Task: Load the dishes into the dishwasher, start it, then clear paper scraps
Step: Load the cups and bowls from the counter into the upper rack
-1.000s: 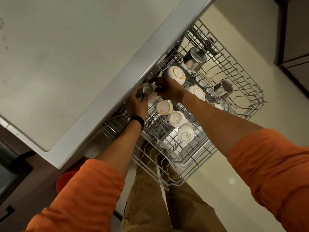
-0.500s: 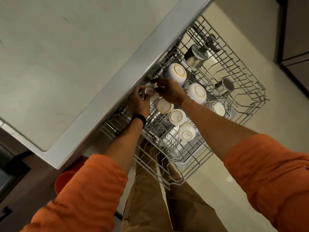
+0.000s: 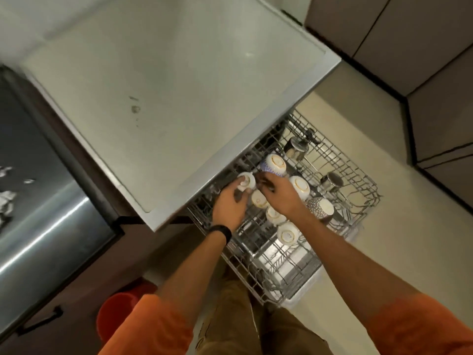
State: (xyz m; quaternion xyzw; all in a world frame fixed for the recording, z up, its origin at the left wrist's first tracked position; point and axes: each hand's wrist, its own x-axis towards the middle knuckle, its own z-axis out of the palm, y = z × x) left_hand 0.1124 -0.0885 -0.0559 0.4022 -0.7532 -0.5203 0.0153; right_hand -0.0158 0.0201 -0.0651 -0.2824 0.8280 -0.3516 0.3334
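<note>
Head view, looking straight down: one wire dishwasher rack (image 3: 358, 172) is pulled out from under a pale tabletop (image 3: 179, 85), above a cream floor (image 3: 409, 252). Counted in the rack are seven ceramic pieces, all base-up, and two steel tumblers (image 3: 294, 148) toward the far side. Four of the ceramics are small cups in a diagonal row; the other three are larger bowls (image 3: 299, 185) (two have patterned sides) just beside that row.

The small white cup (image 3: 247, 180) at the far end of the row sits just under the tabletop edge. It is mouth down, its long axis near upright and tipped a little.

The left hand (image 3: 230, 206), with a black wristband (image 3: 221, 231), curls its fingers round this cup. The right hand (image 3: 279, 193) reaches in from the other side, fingertips by the cup; whether it grips cannot be told.

White paper scraps (image 3: 6, 198) lie far left on a steel surface (image 3: 51, 226), too blurred to count. One orange bucket (image 3: 120, 311) shows near the left sleeve.
</note>
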